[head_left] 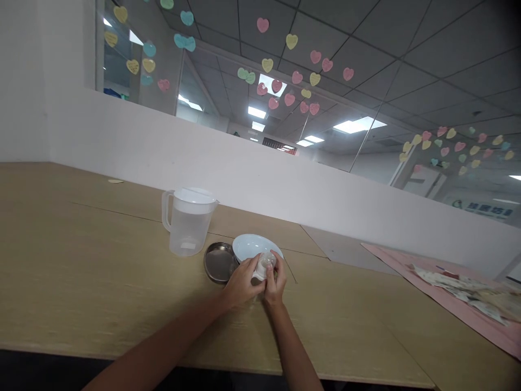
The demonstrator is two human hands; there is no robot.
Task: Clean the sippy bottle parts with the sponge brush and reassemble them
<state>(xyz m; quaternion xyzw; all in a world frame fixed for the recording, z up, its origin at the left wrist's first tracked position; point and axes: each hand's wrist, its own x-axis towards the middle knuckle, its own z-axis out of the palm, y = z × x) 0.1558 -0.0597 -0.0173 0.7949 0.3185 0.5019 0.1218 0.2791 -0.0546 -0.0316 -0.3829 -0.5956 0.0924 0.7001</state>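
Both hands are closed around a small white container with a clear, rounded part (267, 260); its exact kind is hard to make out. My left hand (241, 285) grips it from the left, and my right hand (275, 283) has its fingers on the right side and front. Just behind the hands lies a pale, shallow bowl (249, 244), its near side partly covered by them. To the left of the bowl is a round metal dish (218, 262). Further left stands an upright translucent plastic pitcher (190, 221) with a handle and spout.
The wooden table (101, 271) meets a low white wall (252, 174) with glass above, dotted with heart-shaped notes. At the far right, a pink sheet (437, 293) bears papers and packets (459, 285). A small flat pale piece (115, 181) lies at the back left.
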